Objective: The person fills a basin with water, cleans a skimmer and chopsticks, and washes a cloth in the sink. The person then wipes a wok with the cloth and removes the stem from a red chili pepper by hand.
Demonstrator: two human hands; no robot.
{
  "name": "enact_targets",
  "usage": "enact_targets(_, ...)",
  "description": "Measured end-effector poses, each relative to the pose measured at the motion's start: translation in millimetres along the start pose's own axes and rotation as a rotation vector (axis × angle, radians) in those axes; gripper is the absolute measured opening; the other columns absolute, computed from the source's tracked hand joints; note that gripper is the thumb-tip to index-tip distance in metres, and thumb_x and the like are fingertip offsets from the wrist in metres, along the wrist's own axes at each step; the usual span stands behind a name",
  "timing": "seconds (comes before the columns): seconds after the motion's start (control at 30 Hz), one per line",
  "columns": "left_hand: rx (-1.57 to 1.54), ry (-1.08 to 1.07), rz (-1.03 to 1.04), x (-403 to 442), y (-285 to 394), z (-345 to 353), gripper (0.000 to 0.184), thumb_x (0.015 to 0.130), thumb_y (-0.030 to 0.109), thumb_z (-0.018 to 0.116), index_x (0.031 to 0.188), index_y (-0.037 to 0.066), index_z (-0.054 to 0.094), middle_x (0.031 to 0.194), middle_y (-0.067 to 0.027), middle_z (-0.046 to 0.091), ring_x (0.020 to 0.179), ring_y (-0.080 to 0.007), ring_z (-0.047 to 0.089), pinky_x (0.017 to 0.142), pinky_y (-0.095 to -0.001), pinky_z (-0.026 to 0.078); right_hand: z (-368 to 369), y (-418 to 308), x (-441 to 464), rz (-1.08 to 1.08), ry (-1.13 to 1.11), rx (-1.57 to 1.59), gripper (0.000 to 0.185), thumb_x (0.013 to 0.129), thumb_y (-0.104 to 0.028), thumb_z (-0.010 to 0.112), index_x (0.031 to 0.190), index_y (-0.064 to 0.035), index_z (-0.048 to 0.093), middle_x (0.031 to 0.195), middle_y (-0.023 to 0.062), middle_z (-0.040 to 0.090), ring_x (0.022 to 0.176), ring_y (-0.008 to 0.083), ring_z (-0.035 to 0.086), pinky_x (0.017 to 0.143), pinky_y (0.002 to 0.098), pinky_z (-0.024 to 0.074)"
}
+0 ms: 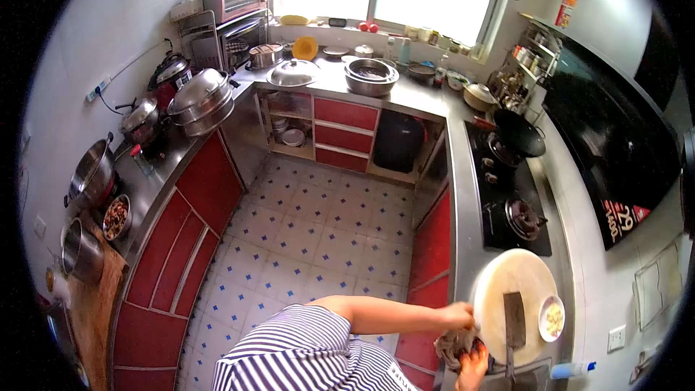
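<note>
Left hand [458, 316] + right hand [474, 364]: gripping 1 cloth [452, 347], lower-left edge of 1 board [499, 275] | 1 cleaver [514, 318] atop | 1 bowl [543, 320], right edge

There are two hands [458, 315], one dark cloth [453, 347], one cleaver [515, 318] (plus two burners [523, 219]).

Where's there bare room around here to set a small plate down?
The round board is bare between the cleaver and the stove. Steel counter also shows bare along its front, between the nested basins and the stove. The left-hand counter is crowded with pots.
</note>
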State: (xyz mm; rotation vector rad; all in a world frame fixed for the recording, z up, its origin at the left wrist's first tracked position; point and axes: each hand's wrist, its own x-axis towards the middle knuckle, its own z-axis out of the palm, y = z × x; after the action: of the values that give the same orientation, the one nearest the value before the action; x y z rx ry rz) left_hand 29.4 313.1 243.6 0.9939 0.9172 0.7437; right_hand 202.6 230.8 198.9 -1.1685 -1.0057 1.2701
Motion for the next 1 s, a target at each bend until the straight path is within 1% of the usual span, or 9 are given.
enact_targets(0.17, 0.264, 0.629, 0.181, 5.9, -6.1, -157.6, 0.019, 0.075, 0.020, 0.059, 0.076, 0.003, 0.051, 0.070, -0.0073, 0.055, 0.065, -0.0136, 0.049, 0.057, -0.0321, 0.043, 119.5, 9.0, 72.9, -0.016, -0.288, -0.489, 0.024, 0.066, 0.008, 0.059, 0.085, -0.0013, 0.048, 0.080, 0.0044, 0.053, 0.075, 0.0119, 0.051, 0.069, 0.0244, 0.0431)
enact_targets(0.3, 0.373, 0.923, 0.225, -11.5, 2.9, -251.2, 0.018, 0.077, 0.017, 0.058, 0.081, 0.004, 0.047, 0.071, -0.0058, 0.052, 0.067, -0.0124, 0.047, 0.059, -0.0300, 0.041, 177.4, 21.0, 123.5, 0.064, -0.392, -0.173, 0.027, 0.065, 0.006, 0.060, 0.088, -0.0009, 0.049, 0.084, 0.0041, 0.053, 0.077, 0.0132, 0.052, 0.071, 0.0257, 0.0433)
enact_targets(0.4, 0.040, 0.697, 0.344, -21.3, 35.1, -282.3, 0.014, 0.080, 0.009, 0.054, 0.086, 0.003, 0.044, 0.074, -0.0028, 0.049, 0.070, -0.0107, 0.044, 0.062, -0.0267, 0.039, 209.2, 36.1, 167.1, 0.169, -0.649, -0.497, 0.039, 0.068, -0.004, 0.067, 0.102, 0.0020, 0.048, 0.095, 0.0092, 0.055, 0.091, 0.0160, 0.052, 0.082, 0.0288, 0.0420)
enact_targets(0.5, 0.387, 0.503, 0.469, -10.4, 54.9, -300.7, 0.014, 0.080, 0.009, 0.053, 0.087, 0.002, 0.043, 0.077, -0.0053, 0.047, 0.073, -0.0113, 0.043, 0.064, -0.0277, 0.040, 275.2, 40.7, 201.2, 0.095, -0.704, -0.354, 0.047, 0.071, -0.008, 0.066, 0.111, 0.0018, 0.045, 0.100, 0.0098, 0.055, 0.095, 0.0175, 0.051, 0.083, 0.0306, 0.0419)
enact_targets(0.57, 0.511, 0.459, 0.427, -9.5, 83.4, -302.5, 0.012, 0.079, 0.006, 0.050, 0.087, 0.004, 0.042, 0.075, -0.0091, 0.048, 0.070, -0.0162, 0.046, 0.063, -0.0298, 0.040, 325.9, 13.3, 222.2, 0.096, -0.822, -0.336, 0.028, 0.079, -0.003, 0.056, 0.106, -0.0004, 0.048, 0.101, 0.0041, 0.052, 0.093, 0.0136, 0.050, 0.082, 0.0292, 0.0426)
enact_targets(0.7, 0.806, 0.779, 0.378, 25.8, 112.2, -342.9, 0.014, 0.078, 0.005, 0.050, 0.087, 0.006, 0.040, 0.071, -0.0216, 0.055, 0.069, -0.0408, 0.054, 0.059, -0.0422, 0.042, 353.8, 55.7, 303.6, -0.014, -0.846, -0.300, 0.009, 0.084, -0.007, 0.052, 0.091, -0.0022, 0.057, 0.084, -0.0023, 0.054, 0.076, 0.0078, 0.051, 0.066, 0.0208, 0.0423)
enact_targets(0.77, 0.817, 0.822, 0.329, 48.0, 117.5, -369.5, 0.014, 0.079, 0.008, 0.050, 0.089, 0.005, 0.040, 0.072, -0.0224, 0.055, 0.068, -0.0409, 0.054, 0.059, -0.0437, 0.043, 365.6, 40.8, 330.3, 0.000, -0.850, -0.265, 0.010, 0.086, -0.007, 0.050, 0.087, -0.0022, 0.058, 0.078, -0.0044, 0.052, 0.070, 0.0044, 0.046, 0.061, 0.0191, 0.0391)
enact_targets(0.87, 0.849, 0.805, 0.266, 73.9, 130.8, -399.8, 0.016, 0.082, 0.014, 0.050, 0.089, 0.003, 0.039, 0.071, -0.0205, 0.056, 0.064, -0.0374, 0.056, 0.059, -0.0423, 0.044, 377.9, 22.4, 376.7, -0.017, -0.907, -0.332, 0.015, 0.088, -0.011, 0.046, 0.091, -0.0015, 0.057, 0.076, -0.0056, 0.050, 0.067, 0.0036, 0.041, 0.058, 0.0184, 0.0348)
enact_targets(1.0, 0.576, 0.561, 0.047, 106.6, 148.8, -447.4, 0.033, 0.083, 0.033, 0.055, 0.090, 0.003, 0.047, 0.074, -0.0098, 0.055, 0.069, -0.0135, 0.049, 0.059, -0.0290, 0.042, 390.2, 9.9, 430.2, 0.138, -0.775, -0.118, 0.016, 0.089, -0.014, 0.046, 0.087, -0.0027, 0.058, 0.075, -0.0048, 0.052, 0.067, 0.0046, 0.045, 0.059, 0.0203, 0.0385)
